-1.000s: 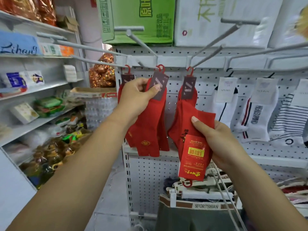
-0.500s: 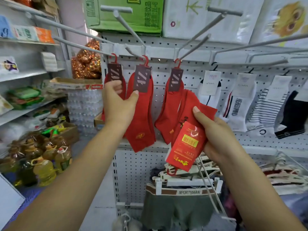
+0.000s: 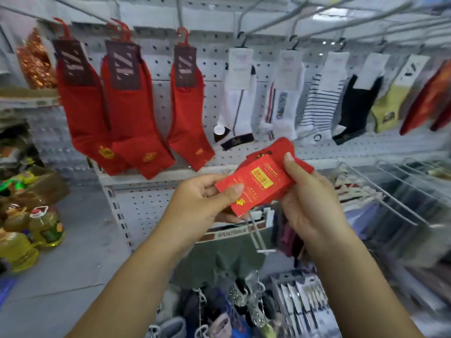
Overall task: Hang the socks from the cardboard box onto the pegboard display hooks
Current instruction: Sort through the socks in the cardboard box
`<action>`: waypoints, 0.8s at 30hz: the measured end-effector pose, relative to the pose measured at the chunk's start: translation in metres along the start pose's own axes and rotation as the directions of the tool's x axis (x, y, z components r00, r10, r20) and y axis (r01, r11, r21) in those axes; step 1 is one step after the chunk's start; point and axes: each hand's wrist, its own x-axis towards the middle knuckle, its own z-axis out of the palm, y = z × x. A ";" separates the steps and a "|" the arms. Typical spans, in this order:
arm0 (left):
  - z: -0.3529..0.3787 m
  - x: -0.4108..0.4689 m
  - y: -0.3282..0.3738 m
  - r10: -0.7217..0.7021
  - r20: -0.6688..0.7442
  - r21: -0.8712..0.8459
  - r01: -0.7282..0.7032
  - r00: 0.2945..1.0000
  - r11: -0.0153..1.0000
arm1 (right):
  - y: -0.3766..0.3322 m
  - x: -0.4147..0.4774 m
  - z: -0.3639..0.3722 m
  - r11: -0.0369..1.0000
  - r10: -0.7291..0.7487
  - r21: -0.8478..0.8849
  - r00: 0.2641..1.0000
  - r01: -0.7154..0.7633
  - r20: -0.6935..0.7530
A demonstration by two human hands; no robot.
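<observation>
A pack of red socks with a red card label and yellow barcode sits between both hands at centre. My left hand pinches the label's lower left corner. My right hand grips the sock end, thumb on top. Three pairs of red socks with dark labels hang on red hooks from the white pegboard at upper left. Further right hang white, striped, black and yellow socks. The cardboard box is not in view.
Long bare metal pegs stick out overhead. Wire racks project at right. Below hang green underwear and small packaged goods. Oil bottles stand on the floor at left, beside shelves.
My left hand let go of the hanging red socks and came down to grip the pack's label. The view tilted down and the pack now lies lower, more level.
</observation>
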 end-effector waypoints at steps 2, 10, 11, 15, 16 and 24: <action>0.022 0.001 0.002 -0.035 0.016 -0.059 0.036 0.999 0.998 | -0.009 -0.012 -0.034 0.995 -0.020 -0.097 0.999 0.017 -0.027; 0.159 -0.005 -0.004 -0.208 0.245 -0.154 0.250 0.947 0.956 | -0.076 -0.074 -0.180 0.329 -0.329 -0.787 0.844 0.522 0.423; 0.175 -0.005 -0.006 -0.226 0.263 -0.149 0.271 0.938 0.951 | -0.080 -0.075 -0.195 0.281 -0.353 -0.803 0.835 0.525 0.422; 0.252 -0.010 -0.017 -0.321 0.402 -0.092 0.386 0.858 0.918 | -0.115 -0.097 -0.264 0.445 -0.427 -0.796 0.878 0.410 0.214; 0.271 -0.011 -0.021 -0.338 0.423 -0.083 0.407 0.841 0.910 | -0.124 -0.103 -0.282 0.500 -0.432 -0.786 0.891 0.365 0.139; 0.409 -0.035 -0.072 -0.159 0.380 0.110 0.126 0.911 0.986 | -0.182 -0.132 -0.398 0.825 -0.220 -0.565 0.937 0.030 -0.272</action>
